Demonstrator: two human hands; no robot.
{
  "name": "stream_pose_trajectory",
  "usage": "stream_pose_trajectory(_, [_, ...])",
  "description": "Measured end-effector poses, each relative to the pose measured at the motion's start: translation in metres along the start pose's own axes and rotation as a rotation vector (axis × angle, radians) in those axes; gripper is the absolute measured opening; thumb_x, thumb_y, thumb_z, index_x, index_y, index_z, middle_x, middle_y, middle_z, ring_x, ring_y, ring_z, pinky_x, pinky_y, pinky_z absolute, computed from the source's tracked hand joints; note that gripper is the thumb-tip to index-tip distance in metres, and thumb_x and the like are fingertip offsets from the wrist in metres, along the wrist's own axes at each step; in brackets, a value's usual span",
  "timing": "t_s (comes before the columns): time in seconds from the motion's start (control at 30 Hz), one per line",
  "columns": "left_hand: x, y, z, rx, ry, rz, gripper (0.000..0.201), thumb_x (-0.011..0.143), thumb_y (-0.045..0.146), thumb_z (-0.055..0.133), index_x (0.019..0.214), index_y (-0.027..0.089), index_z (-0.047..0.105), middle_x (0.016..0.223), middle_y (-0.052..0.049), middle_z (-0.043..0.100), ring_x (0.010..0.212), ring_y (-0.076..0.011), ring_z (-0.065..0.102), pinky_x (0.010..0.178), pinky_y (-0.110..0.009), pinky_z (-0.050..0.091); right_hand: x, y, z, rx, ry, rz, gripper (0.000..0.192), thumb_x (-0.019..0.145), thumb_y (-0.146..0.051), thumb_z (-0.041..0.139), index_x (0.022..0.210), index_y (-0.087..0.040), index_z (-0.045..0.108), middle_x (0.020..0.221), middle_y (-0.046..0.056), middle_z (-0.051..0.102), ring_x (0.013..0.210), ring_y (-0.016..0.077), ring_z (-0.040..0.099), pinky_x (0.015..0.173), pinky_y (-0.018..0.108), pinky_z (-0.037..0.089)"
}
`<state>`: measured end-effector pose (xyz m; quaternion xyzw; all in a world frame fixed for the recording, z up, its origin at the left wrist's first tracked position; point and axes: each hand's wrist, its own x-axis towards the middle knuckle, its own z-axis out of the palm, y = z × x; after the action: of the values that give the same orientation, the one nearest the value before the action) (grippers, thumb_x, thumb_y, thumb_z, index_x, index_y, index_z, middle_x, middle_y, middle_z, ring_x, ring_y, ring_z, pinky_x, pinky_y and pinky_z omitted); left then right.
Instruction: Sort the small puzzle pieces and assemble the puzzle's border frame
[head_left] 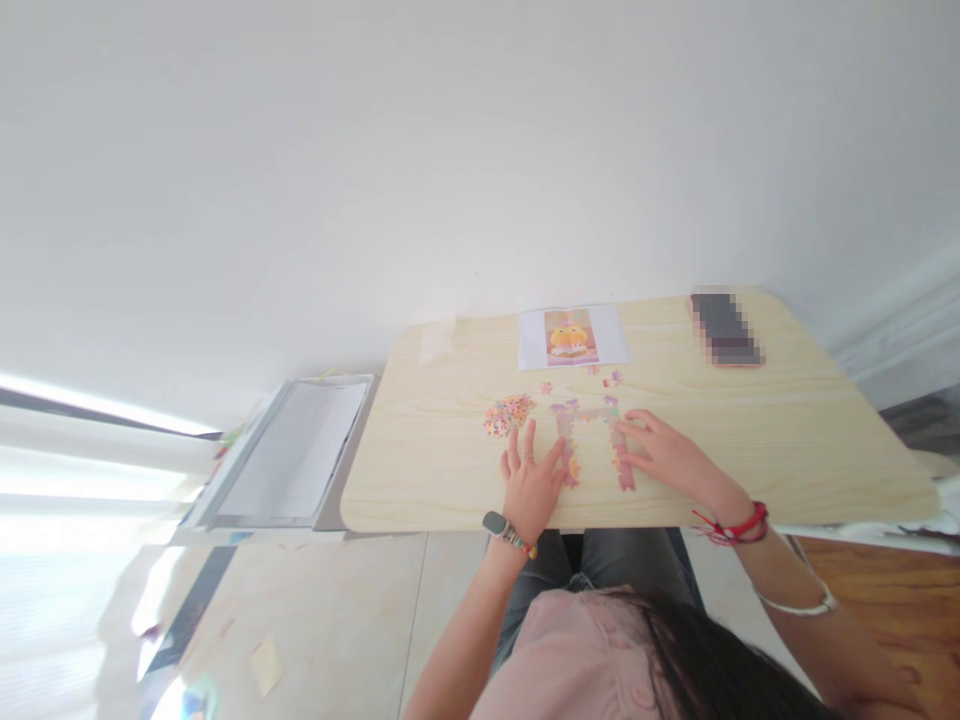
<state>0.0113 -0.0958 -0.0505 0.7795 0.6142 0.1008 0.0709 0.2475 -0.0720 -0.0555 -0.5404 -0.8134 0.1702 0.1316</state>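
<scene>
A partly joined jigsaw puzzle (pixel 626 470) lies flat on the wooden table (pixel 420 450), its pink pieces forming a top edge and two sides around bare wood. My left hand (pixel 529 488) rests with spread fingers at the left side of this frame, thumb and index finger touching its edge. On the opposite side, my right hand (pixel 664 450) lies with its fingers stretched out over the right strip. A heap of loose puzzle pieces (pixel 506 415) sits just beyond my left fingers. Several single pieces (pixel 611 379) lie above the frame.
A printed sheet (pixel 532 340) with a yellow cartoon figure lies at the back of the table. Left of it is a clear plastic bag (pixel 437 340). A phone (pixel 724 328) rests at the back right. A grey-white drawer unit (pixel 292 450) stands left of the table, against the wall.
</scene>
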Motion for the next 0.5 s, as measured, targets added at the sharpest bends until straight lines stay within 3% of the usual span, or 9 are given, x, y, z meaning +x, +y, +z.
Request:
stream_pose_trajectory(0.17, [0.002, -0.001, 0.002, -0.007, 0.022, 0.007, 0.039, 0.081, 0.033, 0.057, 0.119, 0.037, 0.053, 0.143, -0.008, 0.025, 0.130, -0.0381, 0.022, 0.095, -0.054, 0.035, 0.013, 0.008, -0.005, -0.005, 0.044, -0.035, 0.034, 0.083, -0.031, 0.045, 0.114, -0.022, 0.055, 0.117, 0.010, 0.050, 0.105, 0.0233, 0.052, 0.087, 0.038, 0.045])
stream_pose_trajectory(0.33, [0.003, 0.000, 0.003, -0.002, 0.050, 0.021, 0.039, 0.080, 0.033, 0.059, 0.118, 0.035, 0.053, 0.141, -0.009, 0.028, 0.130, -0.0383, 0.021, 0.096, -0.055, 0.034, 0.055, 0.022, -0.014, -0.060, 0.163, -0.020, 0.028, 0.084, -0.021, 0.042, 0.107, -0.017, 0.059, 0.108, 0.011, 0.053, 0.097, 0.0212, 0.054, 0.081, 0.034, 0.046])
stream_pose_trajectory(0.5, [-0.002, -0.004, 0.001, 0.017, 0.074, 0.033, 0.044, 0.079, 0.032, 0.059, 0.122, 0.035, 0.049, 0.142, -0.010, 0.026, 0.130, -0.0365, 0.023, 0.094, -0.055, 0.036, 0.087, 0.032, -0.015, -0.135, 0.126, 0.004, 0.019, 0.084, -0.019, 0.043, 0.085, -0.016, 0.062, 0.095, 0.008, 0.055, 0.083, 0.0176, 0.056, 0.071, 0.028, 0.045])
